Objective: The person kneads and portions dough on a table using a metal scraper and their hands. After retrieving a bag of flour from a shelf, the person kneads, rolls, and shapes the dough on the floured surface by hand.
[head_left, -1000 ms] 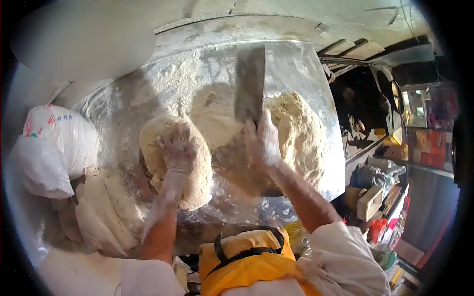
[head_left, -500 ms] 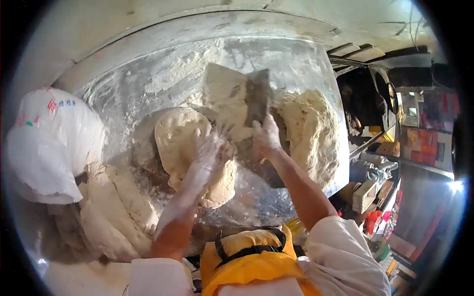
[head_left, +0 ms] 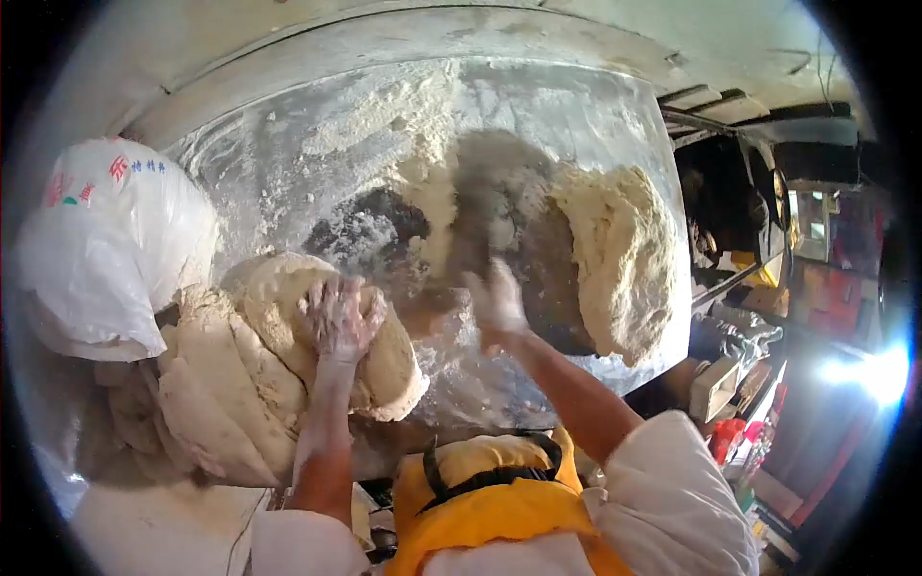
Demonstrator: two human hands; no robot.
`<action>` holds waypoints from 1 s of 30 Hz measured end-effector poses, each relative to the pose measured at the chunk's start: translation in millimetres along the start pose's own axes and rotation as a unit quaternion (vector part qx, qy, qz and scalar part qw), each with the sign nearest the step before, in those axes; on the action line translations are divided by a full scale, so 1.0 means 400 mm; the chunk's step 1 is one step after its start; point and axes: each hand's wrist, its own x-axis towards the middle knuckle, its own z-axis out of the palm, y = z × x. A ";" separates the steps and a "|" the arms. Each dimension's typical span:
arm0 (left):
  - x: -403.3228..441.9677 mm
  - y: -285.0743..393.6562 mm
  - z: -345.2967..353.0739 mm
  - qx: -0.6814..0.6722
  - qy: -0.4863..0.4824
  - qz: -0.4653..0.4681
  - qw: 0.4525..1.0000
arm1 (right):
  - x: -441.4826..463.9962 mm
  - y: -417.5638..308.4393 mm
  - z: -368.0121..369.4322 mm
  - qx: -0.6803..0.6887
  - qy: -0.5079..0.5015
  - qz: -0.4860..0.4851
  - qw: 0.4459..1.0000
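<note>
My left hand (head_left: pixel 341 322) lies on top of a smooth piece of dough (head_left: pixel 399 374), its fingers curled over the surface. This piece rests against other long dough pieces (head_left: pixel 221 394) on the left. In the middle of the table, my right hand (head_left: pixel 501 305) is closed at the near end of a broad dough scraper (head_left: pixel 490 192). The scraper is smeared by motion, so its outline is unclear. To the right of that hand stands a big rough mass of dough (head_left: pixel 624 259), apart from my fingers.
Flour lies scattered over the metal tabletop (head_left: pixel 586 106). A white plastic sack (head_left: pixel 115 250) sits at the left edge, beside the dough. A pale wall (head_left: pixel 413 38) bounds the back. Beyond the right edge are a wooden box (head_left: pixel 714 389) and red items (head_left: pixel 727 440).
My left hand and the dough piece under it have moved left, up against the other pieces. A dark, bare patch of tabletop now shows there. The scraper has become blurred.
</note>
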 end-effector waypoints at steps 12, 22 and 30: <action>-0.038 -0.198 0.011 0.103 0.083 -0.101 0.986 | 0.334 -0.003 -0.147 0.249 0.024 0.051 0.967; -0.030 -0.189 -0.003 0.085 0.074 -0.065 0.991 | 0.372 -0.158 -0.206 -0.240 -0.114 -0.107 0.958; 0.018 -0.143 -0.060 0.024 0.001 -0.132 0.991 | 0.797 -0.152 -0.199 -0.420 0.113 -0.427 0.793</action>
